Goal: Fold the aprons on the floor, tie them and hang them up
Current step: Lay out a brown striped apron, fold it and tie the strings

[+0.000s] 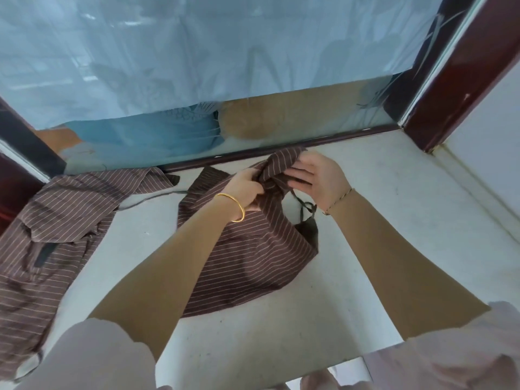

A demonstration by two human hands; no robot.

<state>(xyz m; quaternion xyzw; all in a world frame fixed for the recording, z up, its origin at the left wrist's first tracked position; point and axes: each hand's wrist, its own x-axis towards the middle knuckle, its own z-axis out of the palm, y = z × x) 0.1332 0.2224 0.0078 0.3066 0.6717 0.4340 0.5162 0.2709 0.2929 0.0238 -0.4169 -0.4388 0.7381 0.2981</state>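
Note:
A brown apron with thin pale stripes [253, 263] lies on the pale floor in front of me, its upper part bunched and lifted. My left hand [249, 190], with a gold bangle on the wrist, grips that bunched cloth. My right hand [318, 178] holds the raised corner of the same apron from the right, fingers fairly straight along the fabric. A dark strap with a loop [305, 208] hangs from the apron below my right wrist. A second striped brown apron [56, 226] lies crumpled on the floor at the left.
A glass door covered with pale blue film [225, 66] stands just beyond the aprons, on a dark sill [281, 153]. A dark red door frame [464, 80] rises at the right, another at the far left. A white wall [492, 178] borders the right side.

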